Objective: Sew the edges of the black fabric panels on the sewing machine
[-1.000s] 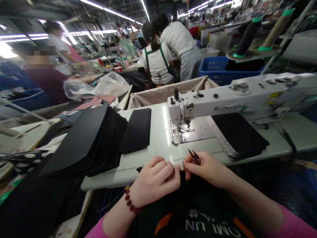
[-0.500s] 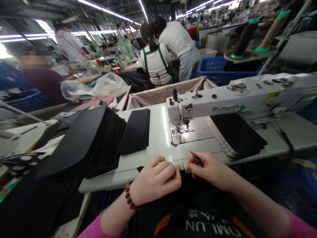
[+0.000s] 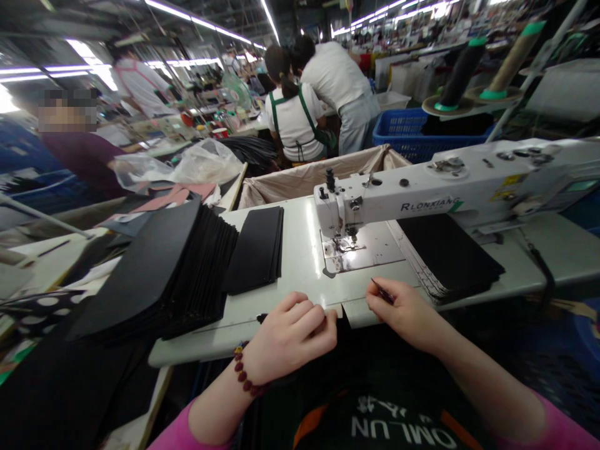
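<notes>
My left hand (image 3: 293, 337) is closed in a pinch at the front edge of the sewing table (image 3: 300, 250). A small pale edge (image 3: 334, 310) shows at its fingertips, but the fingers hide what they hold. Beside its knuckles a small black tip (image 3: 261, 318) sticks out over the tabletop. My right hand (image 3: 405, 312), a little apart from the left, is closed on small dark pointed thread snips (image 3: 383, 291), mostly covered by the fingers. The sewing machine (image 3: 375, 200) stands beyond both hands, with no piece under its needle.
A tall stack of black panels (image 3: 154, 256) and a lower black stack (image 3: 257, 250) lie to the left. More black panels (image 3: 450, 256) lie under the machine arm. Behind the table are a cloth-lined bin (image 3: 290, 184), a blue basket (image 3: 403, 134) and several people.
My right hand has moved slightly right and up with the snips, away from the left hand. My left hand has shifted slightly left, still pinched.
</notes>
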`<state>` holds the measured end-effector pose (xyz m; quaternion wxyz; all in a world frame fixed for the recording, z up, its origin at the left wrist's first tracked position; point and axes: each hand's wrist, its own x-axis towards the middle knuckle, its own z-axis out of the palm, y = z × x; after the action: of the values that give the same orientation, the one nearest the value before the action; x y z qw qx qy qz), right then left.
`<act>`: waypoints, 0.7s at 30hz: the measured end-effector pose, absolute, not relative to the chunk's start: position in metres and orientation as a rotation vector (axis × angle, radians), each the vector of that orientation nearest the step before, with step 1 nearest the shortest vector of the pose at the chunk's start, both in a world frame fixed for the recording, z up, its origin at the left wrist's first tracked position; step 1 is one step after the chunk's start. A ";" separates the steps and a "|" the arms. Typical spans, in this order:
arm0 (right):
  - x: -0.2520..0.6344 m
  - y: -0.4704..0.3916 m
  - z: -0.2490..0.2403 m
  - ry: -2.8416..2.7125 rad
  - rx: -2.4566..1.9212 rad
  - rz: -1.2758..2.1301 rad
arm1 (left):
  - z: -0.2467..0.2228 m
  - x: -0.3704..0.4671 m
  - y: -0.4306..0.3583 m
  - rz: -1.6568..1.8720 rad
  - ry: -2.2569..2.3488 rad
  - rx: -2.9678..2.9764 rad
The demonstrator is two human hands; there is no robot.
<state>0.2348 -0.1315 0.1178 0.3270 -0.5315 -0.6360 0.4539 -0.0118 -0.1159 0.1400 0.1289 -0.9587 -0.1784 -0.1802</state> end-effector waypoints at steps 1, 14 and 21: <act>0.235 -0.132 0.117 -1.702 -1.427 1.098 | 0.140 -0.013 -0.116 -0.549 -0.554 -2.819; 0.222 -0.100 0.083 -1.279 -1.235 1.022 | 0.150 -0.007 -0.102 -1.491 -2.359 -2.921; 0.229 -0.110 0.094 -1.844 -1.256 1.332 | 0.136 -0.028 -0.093 -2.205 -2.571 -2.425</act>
<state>0.2288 -0.1097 0.0936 0.2683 -0.4656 -0.6835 0.4940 -0.0284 -0.0934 0.1355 -0.4900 -0.5075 -0.5379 -0.4615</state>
